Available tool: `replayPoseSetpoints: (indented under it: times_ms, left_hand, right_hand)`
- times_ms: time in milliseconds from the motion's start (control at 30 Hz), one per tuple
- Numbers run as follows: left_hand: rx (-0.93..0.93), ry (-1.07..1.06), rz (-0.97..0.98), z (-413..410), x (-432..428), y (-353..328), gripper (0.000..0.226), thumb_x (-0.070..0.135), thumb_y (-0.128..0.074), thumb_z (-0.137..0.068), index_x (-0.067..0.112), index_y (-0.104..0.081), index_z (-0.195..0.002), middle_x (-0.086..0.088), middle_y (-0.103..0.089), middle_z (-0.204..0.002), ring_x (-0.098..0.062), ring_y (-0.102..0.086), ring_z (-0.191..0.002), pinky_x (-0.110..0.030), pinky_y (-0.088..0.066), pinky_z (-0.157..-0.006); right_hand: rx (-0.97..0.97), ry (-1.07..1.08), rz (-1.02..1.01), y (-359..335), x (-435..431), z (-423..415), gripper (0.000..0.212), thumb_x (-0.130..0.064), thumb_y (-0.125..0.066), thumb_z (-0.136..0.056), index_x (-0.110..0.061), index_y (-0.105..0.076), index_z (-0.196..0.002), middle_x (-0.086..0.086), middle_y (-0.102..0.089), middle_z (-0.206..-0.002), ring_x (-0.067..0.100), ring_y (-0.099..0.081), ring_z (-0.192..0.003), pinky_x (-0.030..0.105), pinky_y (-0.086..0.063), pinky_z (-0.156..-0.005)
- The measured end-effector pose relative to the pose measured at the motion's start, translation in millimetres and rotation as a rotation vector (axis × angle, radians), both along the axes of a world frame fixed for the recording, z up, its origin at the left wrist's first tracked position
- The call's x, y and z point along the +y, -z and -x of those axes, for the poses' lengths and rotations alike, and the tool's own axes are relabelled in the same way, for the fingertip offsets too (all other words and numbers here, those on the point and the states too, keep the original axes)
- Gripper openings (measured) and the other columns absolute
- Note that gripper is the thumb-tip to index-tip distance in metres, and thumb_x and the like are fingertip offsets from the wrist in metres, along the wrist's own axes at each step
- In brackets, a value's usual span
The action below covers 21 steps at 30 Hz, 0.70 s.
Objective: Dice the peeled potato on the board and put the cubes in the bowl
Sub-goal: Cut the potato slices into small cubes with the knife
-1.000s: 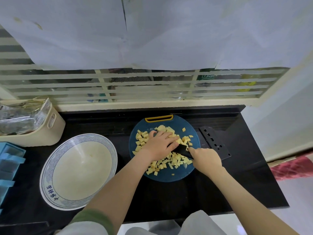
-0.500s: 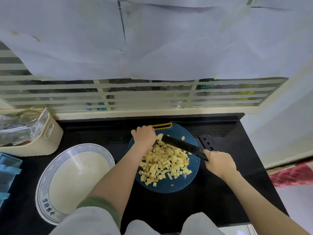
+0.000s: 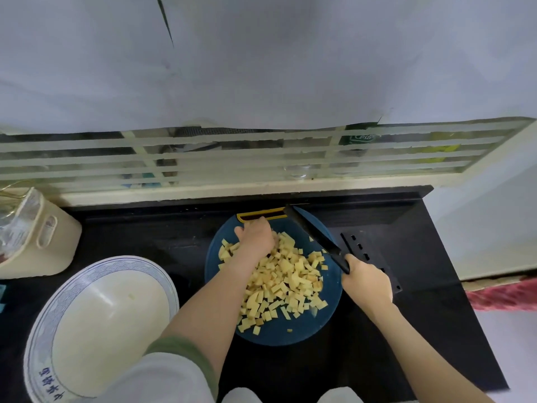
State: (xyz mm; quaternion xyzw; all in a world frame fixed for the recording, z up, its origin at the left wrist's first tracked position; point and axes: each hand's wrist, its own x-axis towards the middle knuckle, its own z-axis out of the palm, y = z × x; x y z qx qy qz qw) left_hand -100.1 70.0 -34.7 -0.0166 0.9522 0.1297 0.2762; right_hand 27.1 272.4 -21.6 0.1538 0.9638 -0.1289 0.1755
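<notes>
A round blue cutting board (image 3: 293, 333) with a yellow handle lies on the black counter, covered with a heap of yellow potato cubes (image 3: 286, 282). My left hand (image 3: 255, 235) rests on the far end of the heap near the handle, fingers curled down over the cubes. My right hand (image 3: 366, 282) grips the handle of a black knife (image 3: 312, 234), whose blade slants up-left over the board's right edge. A big white bowl (image 3: 96, 330) with a blue patterned rim stands left of the board and holds one tiny bit of potato.
A black perforated knife sheath (image 3: 370, 257) lies right of the board. A cream plastic basket (image 3: 43, 242) with clear wrapping stands at the far left. A slatted window ledge (image 3: 232, 187) runs behind the counter. The counter's edge drops off at the right.
My left hand moved from the middle of the cubes to the board's far end. The knife swung off the heap to the board's right edge, tip pointing away.
</notes>
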Motion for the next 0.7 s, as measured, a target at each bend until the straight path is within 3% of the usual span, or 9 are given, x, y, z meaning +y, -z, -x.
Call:
replayPoseSetpoints:
  times_ms: [100, 233, 433, 533, 700]
  left_hand:
    - [0.036, 0.076, -0.03, -1, -2, 2, 0.019, 0.025, -0.053, -0.088, 0.023, -0.064, -0.104, 0.002, -0.057, -0.101, -0.021, -0.045, -0.106, -0.035, -0.026, -0.083]
    - [0.169, 0.103, -0.121, -7, -9, 3, 0.025, 0.015, -0.043, -0.093, 0.023, -0.063, -0.104, 0.002, -0.064, -0.097, -0.02, -0.05, -0.096, -0.033, -0.025, -0.085]
    - [0.165, 0.211, 0.057, -14, -13, 1, 0.028, 0.02, -0.038, -0.098, 0.023, -0.061, -0.115, 0.001, -0.065, -0.099, -0.023, -0.054, -0.098, -0.035, -0.026, -0.084]
    - [0.22, 0.344, 0.188, -15, -8, -1, 0.032, 0.018, -0.042, -0.096, 0.022, -0.052, -0.126, -0.004, -0.058, -0.112, -0.025, -0.046, -0.109, -0.039, -0.028, -0.089]
    - [0.37, 0.654, 0.118, -6, 7, 0, 0.04, 0.018, -0.044, -0.097, 0.03, -0.048, -0.135, -0.003, -0.047, -0.131, -0.025, -0.036, -0.121, -0.041, -0.025, -0.097]
  right_hand:
    - [-0.001, 0.003, 0.014, 2, 1, -1, 0.005, -0.026, -0.05, -0.094, -0.023, -0.053, -0.096, -0.005, -0.059, -0.065, 0.017, -0.06, -0.059, 0.034, -0.054, -0.057]
    - [0.014, 0.024, 0.035, 3, 1, -1, 0.006, -0.026, -0.05, -0.094, -0.022, -0.053, -0.094, -0.005, -0.059, -0.064, 0.017, -0.06, -0.057, 0.03, -0.049, -0.053]
    - [0.007, 0.045, 0.087, 6, 0, 0, 0.004, -0.021, -0.048, -0.094, -0.021, -0.052, -0.095, -0.004, -0.059, -0.065, 0.016, -0.059, -0.057, 0.028, -0.046, -0.051]
    - [-0.008, 0.039, 0.089, 9, 0, -1, 0.003, -0.022, -0.047, -0.094, -0.022, -0.049, -0.092, -0.004, -0.059, -0.067, 0.018, -0.059, -0.059, 0.03, -0.048, -0.054]
    - [-0.026, 0.027, 0.089, 13, 2, -3, 0.004, -0.022, -0.047, -0.094, -0.021, -0.051, -0.092, -0.003, -0.06, -0.067, 0.018, -0.061, -0.06, 0.035, -0.054, -0.058]
